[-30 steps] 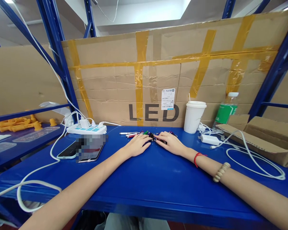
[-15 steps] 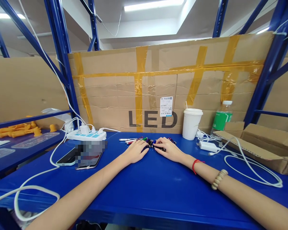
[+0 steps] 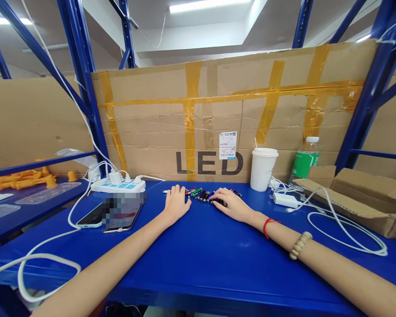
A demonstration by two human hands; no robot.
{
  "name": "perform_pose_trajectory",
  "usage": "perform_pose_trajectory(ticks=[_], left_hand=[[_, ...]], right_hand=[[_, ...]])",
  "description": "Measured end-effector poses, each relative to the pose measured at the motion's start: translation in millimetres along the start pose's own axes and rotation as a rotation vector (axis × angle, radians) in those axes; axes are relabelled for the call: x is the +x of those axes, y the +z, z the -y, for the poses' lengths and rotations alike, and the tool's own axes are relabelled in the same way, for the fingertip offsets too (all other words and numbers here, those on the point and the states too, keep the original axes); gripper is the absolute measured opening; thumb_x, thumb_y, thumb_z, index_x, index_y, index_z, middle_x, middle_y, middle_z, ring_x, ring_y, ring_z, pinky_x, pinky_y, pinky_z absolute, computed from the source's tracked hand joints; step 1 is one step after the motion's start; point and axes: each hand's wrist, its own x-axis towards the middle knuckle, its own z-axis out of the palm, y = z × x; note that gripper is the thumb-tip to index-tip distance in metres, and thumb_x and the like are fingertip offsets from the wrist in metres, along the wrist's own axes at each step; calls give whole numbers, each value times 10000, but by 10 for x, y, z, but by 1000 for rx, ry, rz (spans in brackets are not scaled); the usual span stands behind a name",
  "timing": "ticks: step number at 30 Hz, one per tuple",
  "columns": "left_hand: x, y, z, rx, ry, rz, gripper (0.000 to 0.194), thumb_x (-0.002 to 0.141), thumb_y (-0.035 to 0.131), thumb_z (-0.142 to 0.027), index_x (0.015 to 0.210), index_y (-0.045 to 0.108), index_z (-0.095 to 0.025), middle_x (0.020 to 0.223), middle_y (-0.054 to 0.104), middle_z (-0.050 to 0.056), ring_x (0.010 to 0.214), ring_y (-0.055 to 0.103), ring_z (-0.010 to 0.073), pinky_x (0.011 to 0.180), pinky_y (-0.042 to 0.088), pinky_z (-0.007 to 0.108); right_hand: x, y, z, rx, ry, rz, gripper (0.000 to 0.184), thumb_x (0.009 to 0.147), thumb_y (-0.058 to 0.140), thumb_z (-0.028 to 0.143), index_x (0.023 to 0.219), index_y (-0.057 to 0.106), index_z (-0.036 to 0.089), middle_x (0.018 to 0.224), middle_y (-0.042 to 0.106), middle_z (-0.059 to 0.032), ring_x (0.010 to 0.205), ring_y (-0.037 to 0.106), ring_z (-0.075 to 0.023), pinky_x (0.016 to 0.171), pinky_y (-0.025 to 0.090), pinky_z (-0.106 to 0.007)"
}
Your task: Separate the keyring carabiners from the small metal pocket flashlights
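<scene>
Several pens [image 3: 203, 196] lie close together in a row on the blue tabletop, black ones in the middle and a green one [image 3: 196, 192] to their left. My left hand [image 3: 177, 205] rests palm down at the row's left end, its fingers stretched over the pens there and hiding most of them. A silver pen tip pokes out to its left. Over the right end lies my right hand [image 3: 231, 205], fingers extended and touching dark pens, some of them covered by it. Neither hand visibly grips a pen.
Two phones [image 3: 127, 220] and a white power strip [image 3: 119, 186] with cables lie to the left. On the right stand a white lidded cup [image 3: 263, 169] and a green-labelled bottle [image 3: 305, 162], near a charger [image 3: 285, 200] and an opened cardboard box [image 3: 359, 202]. Taped cardboard [image 3: 145, 132] rises behind.
My left hand has slid left along the row, uncovering the green and black pens in the middle. The right hand stays nearly in place.
</scene>
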Motion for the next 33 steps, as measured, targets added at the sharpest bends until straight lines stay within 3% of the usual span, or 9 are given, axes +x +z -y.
perform_pose_trajectory(ticks=[9,20,24,33], left_hand=[[35,17,64,60,-3,61,248,834,354,-209,1023,499,-139,1068,524,127,998,458,255,833,336,377],[31,38,70,-111,-63,54,208,829,376,-240,934,510,-120,953,568,132,951,490,264,837,337,387],[34,40,59,-149,14,-20,238,828,404,-299,1003,496,-168,969,540,101,938,470,256,812,348,390],[59,62,84,-163,107,22,154,847,443,-281,863,559,-180,933,514,76,922,458,241,789,363,374]], right_hand=[[5,-9,10,15,9,13,216,862,419,249,975,593,188,968,583,-74,928,533,-183,888,404,-376],[5,-13,16,18,-2,0,209,861,419,251,958,597,199,947,586,-69,912,537,-184,862,419,-375],[7,-17,17,13,3,7,211,859,420,251,960,597,197,949,585,-72,909,537,-186,862,417,-377],[6,-21,19,-32,-11,-14,202,852,430,249,955,597,201,921,593,-64,873,537,-182,803,433,-349]])
